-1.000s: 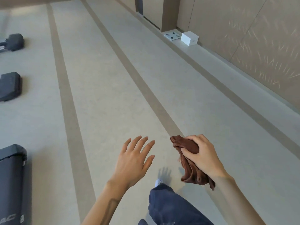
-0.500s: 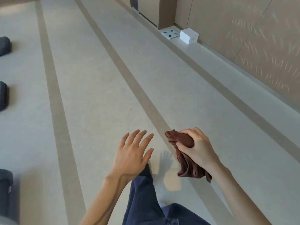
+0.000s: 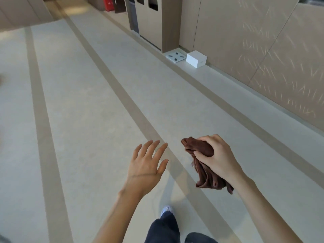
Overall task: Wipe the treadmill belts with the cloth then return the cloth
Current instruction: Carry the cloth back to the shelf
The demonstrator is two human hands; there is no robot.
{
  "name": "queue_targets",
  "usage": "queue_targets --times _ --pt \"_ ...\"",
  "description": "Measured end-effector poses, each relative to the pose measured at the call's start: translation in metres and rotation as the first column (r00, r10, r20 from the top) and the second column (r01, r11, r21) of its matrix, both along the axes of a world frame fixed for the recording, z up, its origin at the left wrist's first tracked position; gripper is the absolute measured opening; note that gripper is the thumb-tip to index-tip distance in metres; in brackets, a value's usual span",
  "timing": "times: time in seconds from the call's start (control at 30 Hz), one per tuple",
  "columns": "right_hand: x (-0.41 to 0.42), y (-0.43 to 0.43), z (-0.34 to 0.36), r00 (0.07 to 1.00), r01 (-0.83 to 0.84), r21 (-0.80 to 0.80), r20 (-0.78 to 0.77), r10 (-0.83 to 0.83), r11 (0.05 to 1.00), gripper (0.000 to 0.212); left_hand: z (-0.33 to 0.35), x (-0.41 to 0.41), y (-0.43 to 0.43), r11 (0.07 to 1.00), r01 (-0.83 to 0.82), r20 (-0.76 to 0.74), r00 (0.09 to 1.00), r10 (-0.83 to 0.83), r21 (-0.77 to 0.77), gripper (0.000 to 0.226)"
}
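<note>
Head view. Your right hand [image 3: 217,158] sits right of centre in the lower half of the frame, fingers and thumb curled round the bunched top of the brown cloth [image 3: 204,172]. The cloth is clear of the floor [image 3: 87,111]. Its long axis runs from the gathered end at the fingertips down and to the right, and the loose folds hang below the wrist.

Your left hand [image 3: 147,165] is just left of the cloth, apart from it, palm down with the fingers spread and straight. It holds nothing.

No treadmill belt shows in this frame, so you cannot check the wiping from here. Judged from the task, the step in hand is likely the carry to return the cloth. The return place is not identifiable.

Along the wall [image 3: 263,58] at the upper right stand a bin cabinet [image 3: 154,20], a flat scale [image 3: 175,56] and a white box [image 3: 196,59], all well apart from both hands. One shoe [image 3: 167,209] shows at the bottom centre, pointing up the frame.

The relation that governs the next move:
- The cloth is already in the right hand, so no reach is needed.
- The left hand is the nearer free hand if a transfer or a fold is wanted.
- Keep the hanging folds clear of your legs while you walk.
</note>
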State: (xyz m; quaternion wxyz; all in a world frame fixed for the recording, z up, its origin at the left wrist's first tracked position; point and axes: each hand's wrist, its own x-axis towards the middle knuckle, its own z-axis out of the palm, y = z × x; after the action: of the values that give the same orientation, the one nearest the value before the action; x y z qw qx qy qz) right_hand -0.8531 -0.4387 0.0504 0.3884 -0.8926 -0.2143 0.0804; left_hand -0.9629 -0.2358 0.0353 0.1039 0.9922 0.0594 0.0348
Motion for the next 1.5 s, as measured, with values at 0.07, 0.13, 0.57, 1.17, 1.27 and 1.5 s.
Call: queue_targets --times 0.07,0.13,0.57,1.17,1.27,1.5 --pt "0.022 0.020 -0.001 1.000 -0.002 -0.003 0.002 0.002 1.000 0.027 0.000 0.025 0.019 1.000 0.012 -0.013 1.000 -0.012 -0.002 0.053" --pt "0.039 0.035 -0.005 1.000 -0.012 -0.005 -0.023 0.012 1.000 0.027 -0.003 0.044 0.035 1.000 0.005 -0.027 1.000 -0.005 -0.007 0.051" --pt "0.185 0.117 -0.040 0.993 -0.016 -0.056 -0.118 0.009 0.998 0.026 -0.034 0.182 0.117 0.999 -0.035 -0.095 0.995 0.033 -0.023 0.046" --pt "0.467 0.265 -0.031 0.994 -0.085 -0.052 -0.066 0.082 0.995 0.028 -0.016 0.463 0.267 0.997 -0.072 -0.025 0.997 0.072 -0.007 0.051" --pt "0.496 0.294 -0.046 0.994 -0.091 -0.095 -0.075 0.084 0.991 0.028 -0.025 0.494 0.295 0.997 -0.077 -0.053 0.996 0.076 -0.023 0.050" --pt "0.588 0.386 -0.052 0.996 -0.053 -0.100 -0.080 0.045 0.994 0.028 -0.034 0.587 0.387 1.000 -0.016 -0.064 0.998 0.014 -0.023 0.045"
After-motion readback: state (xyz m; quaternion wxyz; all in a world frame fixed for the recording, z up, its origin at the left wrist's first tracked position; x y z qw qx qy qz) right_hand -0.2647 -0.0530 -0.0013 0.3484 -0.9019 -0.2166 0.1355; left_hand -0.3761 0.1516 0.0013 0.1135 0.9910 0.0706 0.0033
